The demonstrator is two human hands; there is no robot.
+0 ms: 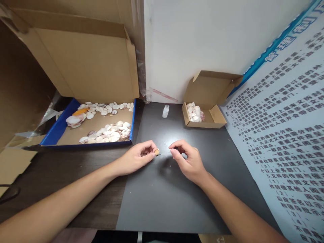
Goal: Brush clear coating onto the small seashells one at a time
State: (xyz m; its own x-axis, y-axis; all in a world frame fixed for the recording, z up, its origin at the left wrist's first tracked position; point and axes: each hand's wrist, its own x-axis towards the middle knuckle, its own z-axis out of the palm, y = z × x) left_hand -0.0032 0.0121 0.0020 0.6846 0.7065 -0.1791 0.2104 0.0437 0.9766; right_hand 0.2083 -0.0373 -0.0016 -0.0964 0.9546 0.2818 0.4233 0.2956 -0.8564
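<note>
Above the middle of the dark mat, my left hand (140, 156) pinches a small tan shell (157, 152) between thumb and fingers. A thin dark sliver shows just under that shell. Facing it across a small gap, my right hand (189, 158) has its thumb and forefinger drawn together at the tips. A tiny pale bit seems to show at those tips, too small to name. Beyond the hands, a small clear glass bottle (165, 111) stands upright, its mouth uncapped and something whitish inside.
At left, an open blue-sided cardboard box (76, 130) holds many shells (115, 131), with a larger orange one (80, 112). A smaller open carton (215, 116) at back right holds white shells (194, 113). A printed poster (283, 111) runs along the right side; a white wall stands behind.
</note>
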